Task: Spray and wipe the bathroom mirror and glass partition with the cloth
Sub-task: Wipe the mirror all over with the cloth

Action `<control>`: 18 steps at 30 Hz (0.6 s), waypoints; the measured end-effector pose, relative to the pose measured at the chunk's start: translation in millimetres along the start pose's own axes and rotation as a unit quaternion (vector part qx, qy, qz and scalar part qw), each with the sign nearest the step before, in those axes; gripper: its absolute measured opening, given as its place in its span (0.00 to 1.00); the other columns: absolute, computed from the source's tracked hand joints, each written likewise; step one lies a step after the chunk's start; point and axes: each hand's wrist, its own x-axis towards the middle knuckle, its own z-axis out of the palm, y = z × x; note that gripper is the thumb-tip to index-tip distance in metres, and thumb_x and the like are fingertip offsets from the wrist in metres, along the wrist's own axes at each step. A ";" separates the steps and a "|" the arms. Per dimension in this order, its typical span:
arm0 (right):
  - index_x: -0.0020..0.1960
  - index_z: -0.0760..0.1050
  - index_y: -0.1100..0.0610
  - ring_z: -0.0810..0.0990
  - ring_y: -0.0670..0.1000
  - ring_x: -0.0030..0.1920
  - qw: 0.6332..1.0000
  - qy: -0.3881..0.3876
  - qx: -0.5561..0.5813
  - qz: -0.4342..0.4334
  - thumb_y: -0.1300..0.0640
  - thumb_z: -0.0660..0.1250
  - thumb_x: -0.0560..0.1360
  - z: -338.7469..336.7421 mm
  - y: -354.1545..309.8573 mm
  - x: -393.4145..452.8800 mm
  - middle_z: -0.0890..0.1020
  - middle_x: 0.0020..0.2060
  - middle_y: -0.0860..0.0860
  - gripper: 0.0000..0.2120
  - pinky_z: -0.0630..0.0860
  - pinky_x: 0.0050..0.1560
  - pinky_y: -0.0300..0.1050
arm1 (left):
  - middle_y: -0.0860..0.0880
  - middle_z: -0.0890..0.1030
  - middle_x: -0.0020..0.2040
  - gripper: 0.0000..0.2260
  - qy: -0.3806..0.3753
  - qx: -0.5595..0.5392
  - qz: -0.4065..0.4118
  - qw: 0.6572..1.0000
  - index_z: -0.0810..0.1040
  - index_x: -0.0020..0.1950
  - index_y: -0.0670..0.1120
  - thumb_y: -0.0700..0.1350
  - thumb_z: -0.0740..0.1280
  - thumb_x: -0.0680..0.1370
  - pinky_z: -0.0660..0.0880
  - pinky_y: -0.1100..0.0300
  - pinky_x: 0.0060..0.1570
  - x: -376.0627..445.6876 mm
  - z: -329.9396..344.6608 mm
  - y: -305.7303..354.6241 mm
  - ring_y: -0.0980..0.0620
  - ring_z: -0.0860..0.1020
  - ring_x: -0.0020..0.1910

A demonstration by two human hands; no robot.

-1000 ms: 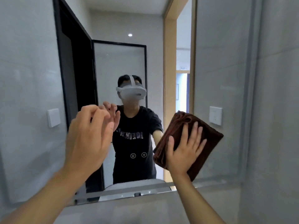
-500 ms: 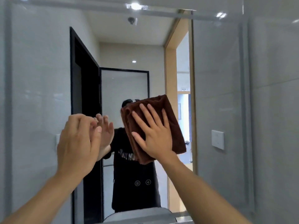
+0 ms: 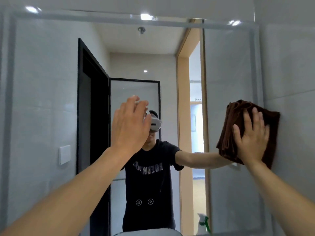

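A large wall mirror (image 3: 47,92) fills most of the head view. My right hand (image 3: 250,138) presses a folded brown cloth (image 3: 233,121) flat against the mirror's right edge, fingers spread and straight. My left hand (image 3: 131,125) is raised in front of the mirror's middle, fingers straight and together, holding nothing; whether it touches the glass is unclear. A spray bottle (image 3: 203,222) with a green trigger shows at the mirror's lower right. The black-framed glass partition (image 3: 136,92) appears only as a reflection.
Grey tiled wall (image 3: 293,74) borders the mirror on the right. The mirror reflects a person in a black T-shirt with a white headset, a black door frame (image 3: 95,108), a wooden doorway (image 3: 183,116) and a white wall switch (image 3: 64,154).
My right hand slid the cloth from the mirror's middle to its right edge. My left hand rose and its fingers straightened. The view tilted up a little.
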 end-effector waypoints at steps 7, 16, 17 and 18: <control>0.79 0.61 0.56 0.55 0.58 0.80 0.999 -0.025 -0.005 0.024 0.42 0.50 0.81 4.1 -59.4 -76.1 0.58 0.80 0.56 0.30 0.54 0.76 0.66 | 0.45 0.73 0.66 0.13 0.017 0.022 -0.024 0.999 0.75 0.63 0.45 0.47 0.63 0.80 0.73 0.47 0.59 3.2 -26.1 -40.0 0.45 0.75 0.60; 0.80 0.54 0.46 0.48 0.53 0.81 0.957 -0.095 0.047 -0.269 0.39 0.55 0.80 2.2 -268.8 -113.3 0.53 0.81 0.50 0.31 0.51 0.77 0.65 | 0.44 0.73 0.66 0.15 0.021 0.074 -0.052 0.996 0.76 0.65 0.45 0.46 0.65 0.79 0.71 0.46 0.59 -10.1 -87.2 -102.7 0.43 0.75 0.61; 0.81 0.53 0.45 0.47 0.52 0.81 0.950 -0.095 0.049 -0.292 0.38 0.53 0.80 2.7 -287.8 -98.2 0.52 0.81 0.49 0.31 0.50 0.77 0.64 | 0.44 0.73 0.66 0.15 0.023 0.087 -0.056 0.994 0.76 0.65 0.45 0.46 0.65 0.79 0.71 0.45 0.59 -9.7 -93.4 -111.8 0.42 0.75 0.61; 0.81 0.53 0.44 0.46 0.51 0.81 0.944 -0.093 0.050 -0.313 0.38 0.53 0.80 3.2 -303.6 -80.9 0.52 0.81 0.49 0.31 0.49 0.77 0.63 | 0.43 0.73 0.66 0.15 0.026 0.099 -0.060 0.993 0.76 0.65 0.45 0.45 0.66 0.79 0.71 0.44 0.59 -9.0 -98.2 -120.5 0.42 0.75 0.61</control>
